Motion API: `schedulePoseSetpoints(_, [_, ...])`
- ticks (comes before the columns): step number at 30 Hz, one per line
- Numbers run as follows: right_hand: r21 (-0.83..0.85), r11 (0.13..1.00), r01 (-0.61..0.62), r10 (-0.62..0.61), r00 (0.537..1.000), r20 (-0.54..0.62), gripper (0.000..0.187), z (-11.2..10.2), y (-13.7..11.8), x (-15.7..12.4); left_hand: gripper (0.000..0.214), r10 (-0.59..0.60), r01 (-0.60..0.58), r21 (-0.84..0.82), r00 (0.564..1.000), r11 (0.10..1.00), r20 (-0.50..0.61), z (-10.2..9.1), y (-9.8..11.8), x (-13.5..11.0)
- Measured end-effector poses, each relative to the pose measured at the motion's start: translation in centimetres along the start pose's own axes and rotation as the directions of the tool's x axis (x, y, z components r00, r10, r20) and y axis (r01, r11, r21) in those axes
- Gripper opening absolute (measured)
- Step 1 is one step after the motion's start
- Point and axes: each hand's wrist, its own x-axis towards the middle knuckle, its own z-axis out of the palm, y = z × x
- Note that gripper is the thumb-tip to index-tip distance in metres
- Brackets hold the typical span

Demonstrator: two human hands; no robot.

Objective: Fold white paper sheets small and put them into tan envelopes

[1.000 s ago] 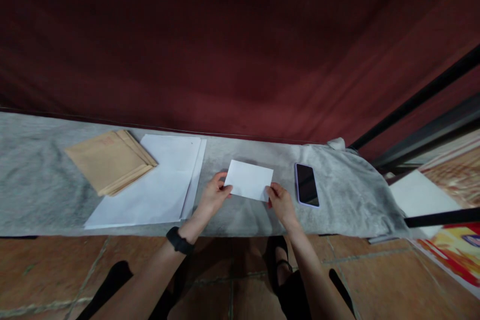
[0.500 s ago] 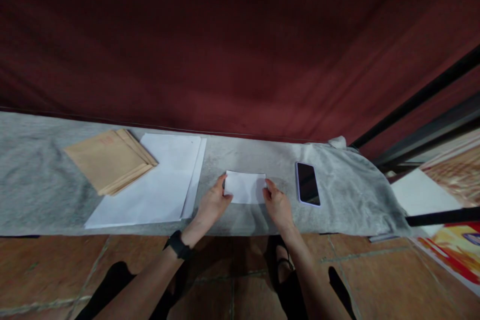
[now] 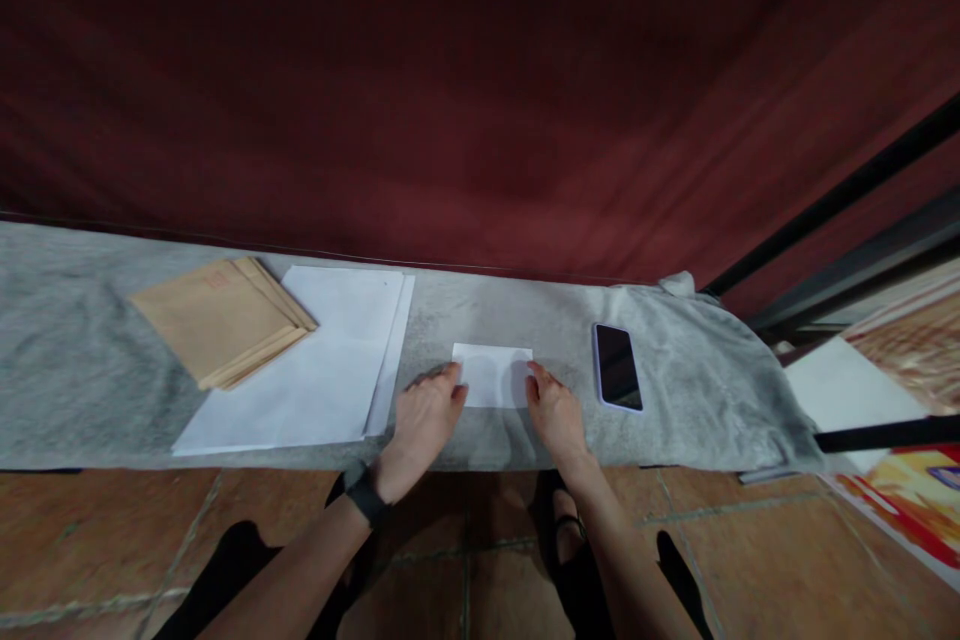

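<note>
A small white rectangle of paper, seemingly folded, lies flat on the grey cloth in front of me. My left hand rests at its left edge, fingertips on or just beside the paper and thumb a little apart. On the opposite side, my right hand touches the right edge with index finger and thumb apart, the other fingers curled and partly hidden. Neither hand lifts the paper. A dark-screened phone in a pale purple case lies to the right of my right hand.
Large white sheets lie to the left, with a stack of brown envelopes overlapping them. Grey cloth covers the narrow surface. A dark red curtain hangs behind it, and black bars stand at the right.
My left hand has loosened from the paper's left edge and turned palm down. The right fingertips have shifted slightly onto the paper's edge. The paper now lies flatter.
</note>
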Motion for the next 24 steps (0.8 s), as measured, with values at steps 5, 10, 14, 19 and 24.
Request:
schedulePoseSetpoints(5, [-0.035,0.999,0.012,-0.012,1.000,-0.001,0.037,0.0,-0.2,-0.1,0.037,0.323,-0.315,0.073,0.921,0.946,-0.218,2.1,1.3,0.0])
schedulePoseSetpoints(10, [-0.006,1.000,0.009,-0.009,1.000,0.005,0.037,-0.2,-0.4,-0.1,0.048,0.470,-0.471,0.064,0.841,0.880,-0.268,5.4,2.9,0.4])
schedulePoseSetpoints(14, [-0.006,1.000,0.005,-0.005,1.000,0.017,0.036,-0.5,-0.5,-0.2,0.052,0.484,-0.484,0.060,0.841,0.873,-0.241,6.5,4.0,0.7])
schedulePoseSetpoints(19, [-0.032,1.000,0.000,0.001,0.999,0.043,0.037,-0.3,-0.4,0.0,0.055,0.398,-0.393,0.069,0.890,0.917,-0.221,6.8,4.6,1.0])
schedulePoseSetpoints(24, [-0.044,0.999,0.012,-0.010,0.999,0.045,0.039,0.1,-0.1,0.1,0.059,0.341,-0.334,0.066,0.920,0.940,-0.193,6.9,4.5,1.3])
